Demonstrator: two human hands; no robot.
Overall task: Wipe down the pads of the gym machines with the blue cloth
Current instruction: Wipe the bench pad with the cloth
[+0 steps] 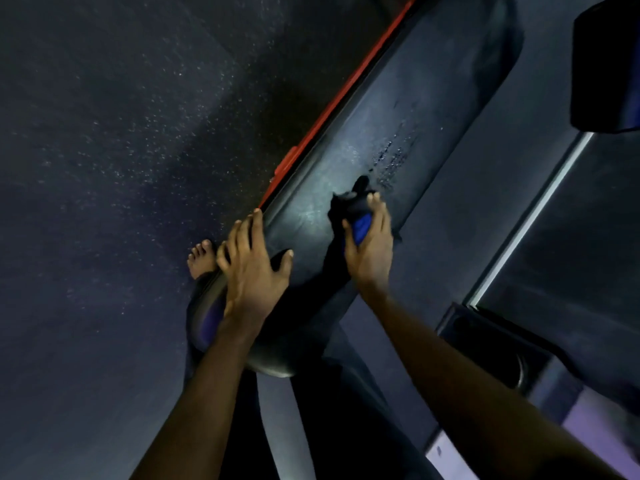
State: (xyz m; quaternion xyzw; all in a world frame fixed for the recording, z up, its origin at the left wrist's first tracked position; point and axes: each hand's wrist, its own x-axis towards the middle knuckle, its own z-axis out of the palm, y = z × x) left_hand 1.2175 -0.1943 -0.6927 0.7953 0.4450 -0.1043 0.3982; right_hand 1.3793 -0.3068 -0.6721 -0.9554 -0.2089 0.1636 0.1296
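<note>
Head: blue cloth (360, 227) in right hand (373, 252)

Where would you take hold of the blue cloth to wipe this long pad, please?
Probably at its bunched middle, from above with the palm down, as the right hand grips it now. The blue cloth is wadded into a lump that fills the fist, and its loose end lies on the pad towards the wet droplets. The left hand rests on the pad's near end.

R hand (373, 258) hides most of blue cloth (362, 231) — foot (201, 259) partly behind pad (381, 126).
</note>
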